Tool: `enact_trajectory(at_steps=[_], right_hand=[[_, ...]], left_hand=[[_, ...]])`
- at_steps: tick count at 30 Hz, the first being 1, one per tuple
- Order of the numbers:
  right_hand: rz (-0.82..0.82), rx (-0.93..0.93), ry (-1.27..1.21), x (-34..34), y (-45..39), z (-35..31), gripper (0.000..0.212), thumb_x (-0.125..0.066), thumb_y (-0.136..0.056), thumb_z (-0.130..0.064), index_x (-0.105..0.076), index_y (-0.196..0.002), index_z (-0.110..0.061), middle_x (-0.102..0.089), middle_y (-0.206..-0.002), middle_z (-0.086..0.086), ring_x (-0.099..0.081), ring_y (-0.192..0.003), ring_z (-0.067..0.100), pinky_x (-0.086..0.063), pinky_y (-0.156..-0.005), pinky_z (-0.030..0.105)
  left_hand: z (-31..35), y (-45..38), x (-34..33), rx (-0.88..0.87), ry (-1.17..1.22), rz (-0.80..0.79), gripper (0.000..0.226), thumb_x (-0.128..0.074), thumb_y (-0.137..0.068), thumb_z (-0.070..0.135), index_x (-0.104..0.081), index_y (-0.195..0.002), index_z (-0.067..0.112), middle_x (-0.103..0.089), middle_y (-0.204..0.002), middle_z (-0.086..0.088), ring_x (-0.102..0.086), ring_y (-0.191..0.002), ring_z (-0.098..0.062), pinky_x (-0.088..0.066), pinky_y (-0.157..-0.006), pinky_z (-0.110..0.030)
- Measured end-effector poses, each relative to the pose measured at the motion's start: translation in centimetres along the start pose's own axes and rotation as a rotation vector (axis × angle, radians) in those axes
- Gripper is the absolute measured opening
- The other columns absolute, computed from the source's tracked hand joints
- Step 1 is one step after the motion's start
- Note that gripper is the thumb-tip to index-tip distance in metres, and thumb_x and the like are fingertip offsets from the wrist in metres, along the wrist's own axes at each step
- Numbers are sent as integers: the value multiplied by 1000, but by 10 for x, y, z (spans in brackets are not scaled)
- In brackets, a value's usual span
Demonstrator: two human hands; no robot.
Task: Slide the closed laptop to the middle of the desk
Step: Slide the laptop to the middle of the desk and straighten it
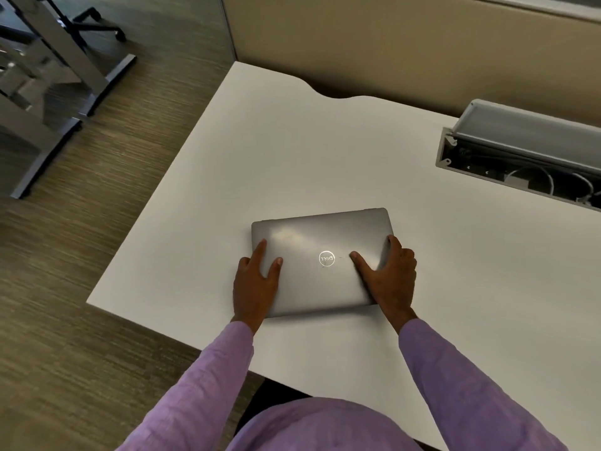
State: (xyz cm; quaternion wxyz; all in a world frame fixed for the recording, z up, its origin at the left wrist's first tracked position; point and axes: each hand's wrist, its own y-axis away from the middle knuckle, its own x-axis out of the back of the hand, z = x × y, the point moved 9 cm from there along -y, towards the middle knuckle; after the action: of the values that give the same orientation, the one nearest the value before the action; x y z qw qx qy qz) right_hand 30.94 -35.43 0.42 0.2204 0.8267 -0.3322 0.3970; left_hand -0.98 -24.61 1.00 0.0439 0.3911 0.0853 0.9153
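Observation:
A closed grey laptop [320, 242] with a round logo lies flat on the white desk [325, 157], toward the desk's near left part. My left hand [255, 284] rests on its near left corner, thumb on the lid and fingers along the left edge. My right hand [388, 278] grips the near right corner, thumb on the lid and fingers wrapped over the right edge. Both sleeves are purple.
An open cable tray [520, 164] with a raised grey lid and cords inside is set into the desk at the far right. A beige partition [406, 43] runs behind the desk. Left of the desk is carpet, with another desk's metal legs [65, 92].

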Motion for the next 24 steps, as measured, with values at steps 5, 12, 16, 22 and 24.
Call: enact_trajectory(at_steps=[5,12,16,22,24], right_hand=[[2,-15,22,-4,3,8,94,-61,-67,-85,-39,-137,-27,-51,-114,10,-49,-111,34,-46,-91,46],[40,-22,93,-4,7,14,95,-56,-70,-85,-38,-139,-23,-52,-113,13,-51,-106,36,-47,-89,48],[40,-9,193,-6,10,11,92,-56,-78,-80,-38,-142,-17,-52,-111,14,-52,-101,37,-47,-84,47],[29,-15,294,-7,15,5,89,-56,-83,-75,-40,-143,-11,-52,-111,16,-52,-96,38,-46,-78,47],[25,-19,313,-8,17,3,89,-55,-84,-74,-40,-143,-10,-52,-111,16,-51,-95,38,-45,-76,46]], left_hand=[[-2,-4,-7,-23,-43,-49,59,-56,-92,56,-39,-147,39,-57,-109,-7,-61,-103,-28,-41,-83,-26],[-7,-11,-19,-67,-142,-111,61,-49,-91,65,-31,-145,44,-55,-105,-2,-63,-97,-29,-44,-74,-30],[-3,-14,-24,-101,-224,-141,60,-44,-94,62,-27,-147,40,-54,-107,-8,-61,-100,-33,-52,-76,-39],[2,-17,-25,-132,-352,-170,64,-41,-97,57,-28,-152,28,-54,-116,-13,-58,-103,-35,-52,-80,-44],[4,-17,-24,-136,-384,-172,64,-42,-98,56,-29,-153,26,-55,-115,-14,-58,-101,-36,-51,-79,-45]])
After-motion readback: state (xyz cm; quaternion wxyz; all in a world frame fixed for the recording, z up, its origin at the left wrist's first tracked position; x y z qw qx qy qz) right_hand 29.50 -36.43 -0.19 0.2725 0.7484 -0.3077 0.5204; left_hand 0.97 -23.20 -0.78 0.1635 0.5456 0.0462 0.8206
